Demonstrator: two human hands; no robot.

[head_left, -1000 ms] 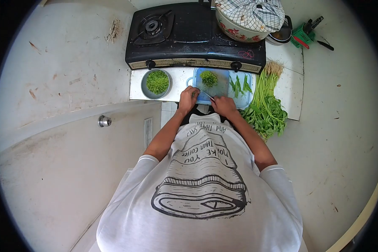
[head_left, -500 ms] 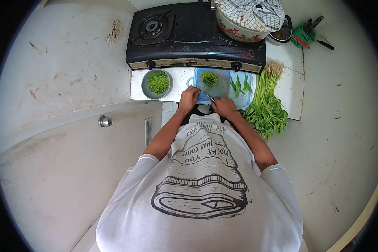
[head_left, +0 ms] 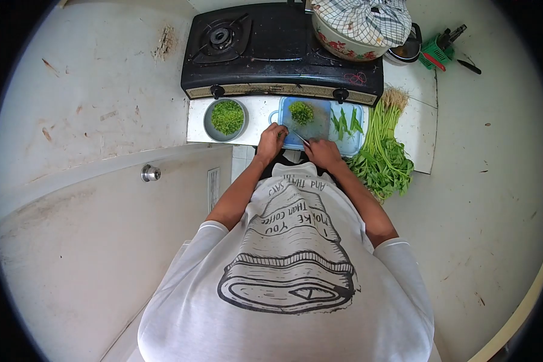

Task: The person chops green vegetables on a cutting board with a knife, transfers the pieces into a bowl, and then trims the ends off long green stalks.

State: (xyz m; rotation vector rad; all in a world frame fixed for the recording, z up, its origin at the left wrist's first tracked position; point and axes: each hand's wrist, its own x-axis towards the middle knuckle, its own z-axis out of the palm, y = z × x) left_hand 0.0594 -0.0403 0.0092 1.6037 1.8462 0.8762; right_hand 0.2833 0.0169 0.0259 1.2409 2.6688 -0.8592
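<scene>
My right hand is closed around the handle of a small knife, its blade angled up and left over the blue cutting board. At the board's left front edge, my left hand is closed with fingers pinched together. What it holds is too small to make out. A heap of finely chopped greens lies on the board beyond the blade. Several long green leaves rest on the board's right part. To the left stands a grey bowl with chopped greens in it.
A black two-burner stove stands behind the board, bearing a flowered pot under a checked cloth. A bunch of leafy stalks with roots lies at the right. Farther back is a green basket with utensils.
The knife blade has shifted slightly, its tip now a little right of and away from my left fingers. My left hand stays almost in place.
</scene>
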